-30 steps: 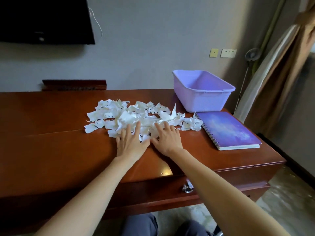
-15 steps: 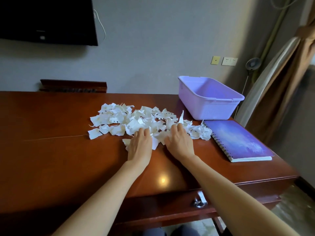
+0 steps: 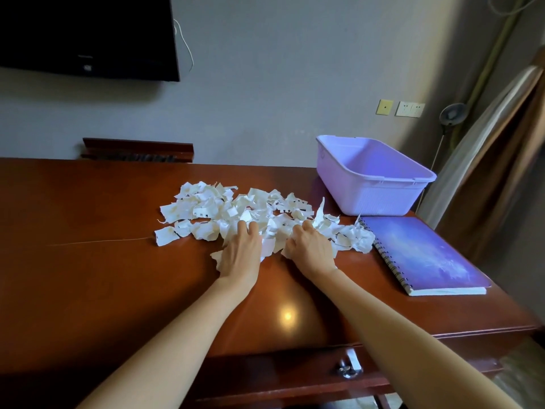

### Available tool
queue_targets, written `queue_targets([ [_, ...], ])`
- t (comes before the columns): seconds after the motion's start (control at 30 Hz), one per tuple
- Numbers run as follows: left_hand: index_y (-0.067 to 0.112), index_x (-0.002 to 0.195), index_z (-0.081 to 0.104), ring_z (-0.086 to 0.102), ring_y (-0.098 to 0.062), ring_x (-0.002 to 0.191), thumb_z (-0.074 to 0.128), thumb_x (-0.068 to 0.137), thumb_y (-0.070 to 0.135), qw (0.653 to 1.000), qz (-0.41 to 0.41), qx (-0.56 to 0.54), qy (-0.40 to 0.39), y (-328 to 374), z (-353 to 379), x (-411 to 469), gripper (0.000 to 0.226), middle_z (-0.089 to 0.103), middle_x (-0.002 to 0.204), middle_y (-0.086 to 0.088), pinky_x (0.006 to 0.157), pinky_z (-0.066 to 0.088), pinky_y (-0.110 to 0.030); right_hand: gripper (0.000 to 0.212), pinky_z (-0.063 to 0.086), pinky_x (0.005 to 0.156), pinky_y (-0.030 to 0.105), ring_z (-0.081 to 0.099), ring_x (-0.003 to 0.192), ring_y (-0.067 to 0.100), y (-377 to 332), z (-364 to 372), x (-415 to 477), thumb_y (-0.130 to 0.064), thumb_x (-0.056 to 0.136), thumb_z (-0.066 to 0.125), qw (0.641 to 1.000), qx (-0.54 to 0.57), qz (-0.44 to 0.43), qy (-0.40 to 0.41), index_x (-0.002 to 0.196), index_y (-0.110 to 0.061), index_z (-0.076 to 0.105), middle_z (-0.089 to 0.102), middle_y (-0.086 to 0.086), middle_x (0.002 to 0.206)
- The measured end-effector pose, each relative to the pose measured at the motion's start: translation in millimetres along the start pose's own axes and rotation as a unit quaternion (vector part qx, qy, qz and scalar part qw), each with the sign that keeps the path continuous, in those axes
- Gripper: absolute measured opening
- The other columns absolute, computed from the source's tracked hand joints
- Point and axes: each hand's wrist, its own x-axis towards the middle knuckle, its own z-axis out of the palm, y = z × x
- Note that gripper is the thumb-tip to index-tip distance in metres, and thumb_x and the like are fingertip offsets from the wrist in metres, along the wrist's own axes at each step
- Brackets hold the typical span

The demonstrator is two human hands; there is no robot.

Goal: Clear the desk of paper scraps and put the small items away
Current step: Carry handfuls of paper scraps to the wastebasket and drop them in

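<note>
Both left hand (image 3: 241, 255), right hand (image 3: 309, 249) grip nearest paper scraps (image 3: 206, 208).

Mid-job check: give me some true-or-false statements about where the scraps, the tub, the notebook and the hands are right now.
1. No paper scraps show inside the purple tub. True.
2. The notebook lies open on the desk. False: it lies closed, cover up, at the right end of the desk.
3. The left hand and the right hand are both on the near edge of the scrap pile, fingers curled into it. True.
4. The tub stands to the left of the pile. False: it stands to the right of the pile, behind the notebook.
5. The scraps are already gathered off the desk. False: they are spread over the middle of it.
</note>
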Motion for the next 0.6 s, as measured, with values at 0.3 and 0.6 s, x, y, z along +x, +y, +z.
queue_targets([
  [0.3,-0.001,0.11,0.045,0.051,-0.024,0.08,0.036,0.101,0.016,0.965,-0.101,-0.235,0.052,17.1,-43.1,37.2,0.021,0.054,0.094,-0.012,0.063,0.037,-0.028,0.041,0.015,0.046,0.027,0.021,0.052,0.016,-5.6,-41.1,42.1,-0.006,0.079,0.051,0.917,0.32,0.214,0.109,0.05,-0.013,0.023,0.025,0.002,0.05],
  [0.6,0.006,0.08,0.04,0.042,-0.021,0.067,0.038,0.1,0.02,0.87,-0.218,-0.439,0.058,38.6,-65.2,45.6,0.025,0.039,0.063,0.002,0.052,0.025,-0.025,0.038,0.015,0.046,0.025,0.019,0.051,0.014,9.6,-58.5,35.8,-0.002,0.077,0.048,0.789,0.502,0.343,0.089,0.051,-0.016,0.023,0.022,-0.001,0.054],
])
